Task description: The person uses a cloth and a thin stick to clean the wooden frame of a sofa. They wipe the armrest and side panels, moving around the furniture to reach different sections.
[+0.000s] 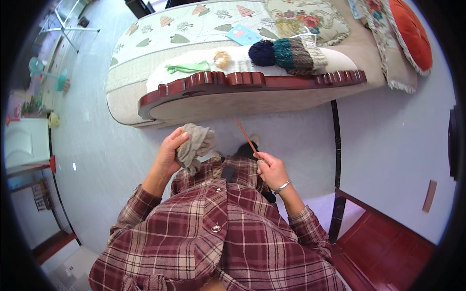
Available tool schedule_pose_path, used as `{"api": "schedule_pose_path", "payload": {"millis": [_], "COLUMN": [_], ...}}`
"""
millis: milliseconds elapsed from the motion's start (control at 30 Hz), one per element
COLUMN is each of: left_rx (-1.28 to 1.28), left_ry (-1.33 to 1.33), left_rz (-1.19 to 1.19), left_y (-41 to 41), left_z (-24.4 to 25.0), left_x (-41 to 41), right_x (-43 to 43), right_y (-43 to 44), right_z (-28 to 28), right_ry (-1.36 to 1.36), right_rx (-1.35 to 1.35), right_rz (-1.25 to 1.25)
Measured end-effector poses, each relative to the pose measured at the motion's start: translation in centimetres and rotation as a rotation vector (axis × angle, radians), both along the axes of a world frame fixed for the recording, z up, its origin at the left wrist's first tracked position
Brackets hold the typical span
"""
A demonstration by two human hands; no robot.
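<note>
A crumpled grey-beige cloth (193,143), apparently knitted, is bunched up in my left hand (169,149). My right hand (271,169) grips the lower end of a thin reddish-brown stick (245,134); its far end points up and left towards the sofa arm. Cloth and stick are apart, both held over the floor in front of my body. Ahead, on the white cover (236,60) of the sofa arm, lie a light green piece of fabric (189,67), a fluffy pale yellow hair tie or similar ring (222,59) and a striped knitted hat (287,56) with a dark blue pompom (261,53).
Dark red carved wood trim (245,79) edges the sofa arm. Behind it are a light blue booklet (243,34), a floral cushion (305,18) and an orange-red cushion (411,34). A red wooden surface (389,251) stands low at the right. A white metal rack (63,27) is far left.
</note>
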State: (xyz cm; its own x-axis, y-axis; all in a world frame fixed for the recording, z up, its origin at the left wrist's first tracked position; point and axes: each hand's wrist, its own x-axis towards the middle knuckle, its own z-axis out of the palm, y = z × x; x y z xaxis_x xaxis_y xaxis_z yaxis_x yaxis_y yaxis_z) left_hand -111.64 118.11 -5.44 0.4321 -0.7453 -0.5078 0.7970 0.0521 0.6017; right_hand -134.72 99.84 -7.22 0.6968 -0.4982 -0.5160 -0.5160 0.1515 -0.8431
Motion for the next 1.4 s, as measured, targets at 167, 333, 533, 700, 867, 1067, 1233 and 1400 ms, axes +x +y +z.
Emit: {"api": "schedule_pose_path", "payload": {"millis": [167,333,533,700,867,1067,1233,1400], "left_rx": [-0.066,0.016,0.265,0.625,0.583,0.498,0.426,0.279], "left_ry": [-0.217,-0.211,-0.641,-1.828,-1.733,-1.679,-1.172,-0.583], "left_rz": [-0.138,-0.202,-0.427,-0.736,-0.536,-0.617,-0.383,-0.376], "left_y": [-3.5,-6.6,-12.4,-16.8,-17.8,-16.0,-14.2,-12.9], "left_z": [2.2,1.8,-0.3,1.9,1.2,-1.2,-5.0,-6.4], "left_x": [-4.5,-6.8,-7.9,-8.5,-8.3,-9.1,-6.4,-4.3], "right_x": [-4.0,-6.6,-6.7,-6.7,-7.6,-3.4,1.2,3.4], "right_y": [0.8,-0.3,-4.5,-5.7,-2.8,-1.2,1.7,3.1], "right_z": [0.5,0.0,-2.5,-3.6,-5.4,-8.6,-9.6,-10.4], "right_ry": [-0.089,-0.09,-0.105,-0.191,-0.22,-0.325,-0.445,-0.513], "right_rx": [0.079,0.164,0.311,0.44,0.258,0.428,0.448,0.305], "right_rz": [-0.06,-0.015,0.063,-0.232,-0.248,-0.271,-0.5,-0.659]}}
